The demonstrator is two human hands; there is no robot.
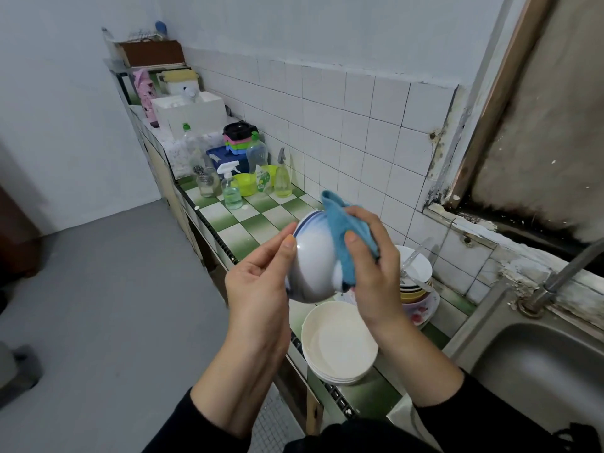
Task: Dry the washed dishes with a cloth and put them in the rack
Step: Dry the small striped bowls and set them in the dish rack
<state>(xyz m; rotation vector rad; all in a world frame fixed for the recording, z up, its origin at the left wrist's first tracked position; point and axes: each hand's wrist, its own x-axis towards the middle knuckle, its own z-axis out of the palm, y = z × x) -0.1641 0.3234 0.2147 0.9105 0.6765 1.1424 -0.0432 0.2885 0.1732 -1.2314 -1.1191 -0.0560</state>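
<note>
Gripping bowl point(313, 256) rim: left hand point(258, 282); right hand point(372, 266) clutching blue cloth point(340, 230) against bowl's side.

views: one, head.
mount: worn on the person's head, above and just left of the steel sink point(539, 364).
facing: forward and down, along the green-checked counter point(251, 227) running away from the sink.
nearness: close; both forearms point(228, 371) enter from the bottom edge; left hand point(258, 282), right hand point(372, 273), bowl point(313, 256) and blue cloth point(343, 223) fill mid-frame, up and left of the sink.
lens: wide-angle, edges bowed.
coverage: grey floor point(114, 289) far left of the sink, window frame point(490, 109) above it.
</note>
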